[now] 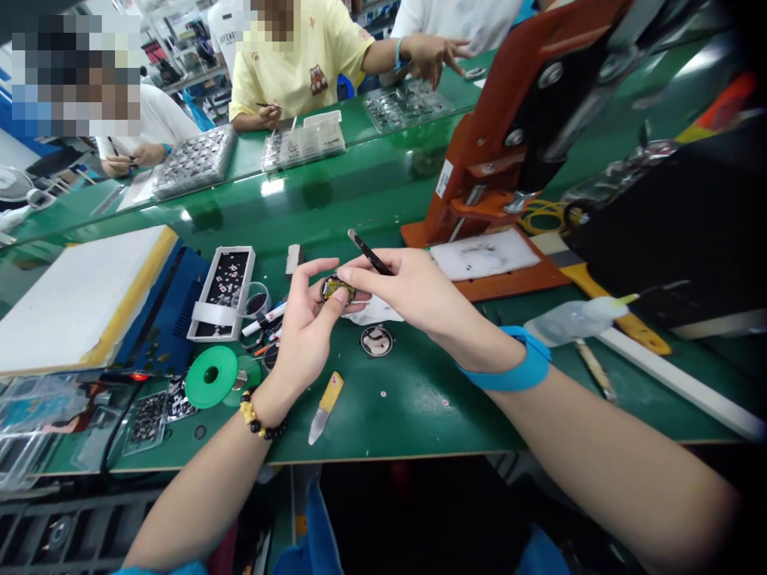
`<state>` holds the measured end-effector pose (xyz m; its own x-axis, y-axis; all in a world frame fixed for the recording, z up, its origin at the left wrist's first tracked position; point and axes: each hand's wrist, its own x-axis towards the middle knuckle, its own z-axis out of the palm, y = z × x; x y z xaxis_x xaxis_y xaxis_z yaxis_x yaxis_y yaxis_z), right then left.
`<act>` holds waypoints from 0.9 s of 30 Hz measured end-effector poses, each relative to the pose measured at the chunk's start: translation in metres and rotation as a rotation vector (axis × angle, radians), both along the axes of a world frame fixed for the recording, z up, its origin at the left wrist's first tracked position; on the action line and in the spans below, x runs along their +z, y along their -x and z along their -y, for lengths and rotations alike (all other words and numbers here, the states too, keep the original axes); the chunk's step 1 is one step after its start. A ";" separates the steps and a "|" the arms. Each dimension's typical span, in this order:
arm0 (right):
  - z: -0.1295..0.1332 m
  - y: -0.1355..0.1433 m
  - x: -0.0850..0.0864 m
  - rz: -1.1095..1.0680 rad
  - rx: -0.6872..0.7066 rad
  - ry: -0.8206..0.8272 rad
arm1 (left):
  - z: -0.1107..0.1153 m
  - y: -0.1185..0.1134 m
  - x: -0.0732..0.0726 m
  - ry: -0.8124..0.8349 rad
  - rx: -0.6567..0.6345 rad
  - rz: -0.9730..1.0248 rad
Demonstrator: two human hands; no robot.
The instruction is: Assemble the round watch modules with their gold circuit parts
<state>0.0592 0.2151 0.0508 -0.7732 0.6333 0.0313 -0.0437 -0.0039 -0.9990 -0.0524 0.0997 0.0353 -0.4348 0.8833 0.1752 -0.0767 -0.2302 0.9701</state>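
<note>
Between the thumb and fingers of my left hand is a small round part with a dark rim and a yellowish face. My right hand touches the same part with its thumb and fingertips, and a dark pen-like tool is tucked in that hand, pointing up and left. Below the hands, a round disc with a pale pattern lies on the green table. White tissue shows partly behind my right hand. A yellow-handled blade rests nearer the table's front edge.
An orange press stands at the back right. Right of my wrist lie a plastic bottle and a white bar. Leftward are a green spool, a parts tray and a blue box. People work across the table.
</note>
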 end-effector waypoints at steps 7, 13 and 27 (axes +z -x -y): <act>-0.006 -0.001 -0.002 -0.003 0.014 -0.047 | -0.001 0.006 0.007 0.070 -0.041 0.119; -0.003 -0.003 0.003 0.072 0.103 -0.077 | -0.001 0.007 0.015 0.114 -0.060 0.262; 0.002 0.000 0.005 0.038 0.132 -0.025 | -0.003 0.004 0.013 0.125 0.011 0.264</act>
